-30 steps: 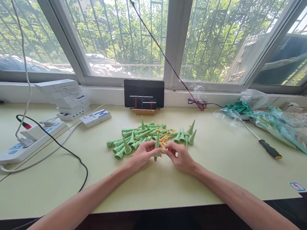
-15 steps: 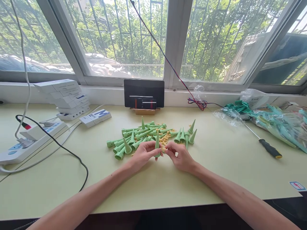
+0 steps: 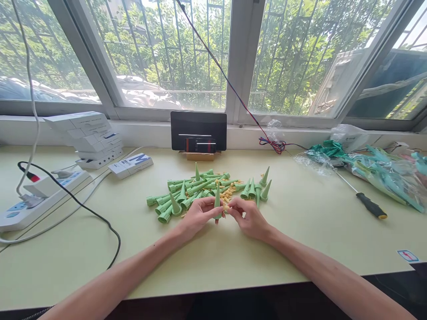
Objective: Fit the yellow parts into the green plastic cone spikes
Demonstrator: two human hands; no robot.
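Observation:
My left hand is closed around a green cone-shaped spike, holding it point up just above the table. My right hand is pinched on a small yellow piece right beside the base of that cone. Behind both hands lies a pile of green cones, some lying flat and some standing, mixed with a scatter of small yellow pieces. Three cones stand upright at the right of the pile.
A dark phone stand stands at the window ledge. Stacked white boxes, a power strip and a black cable lie left. A screwdriver and plastic bags with green parts lie right. The table is pale green.
Almost nothing differs; the view has shifted slightly, and both hands stay together on the cone and the yellow piece.

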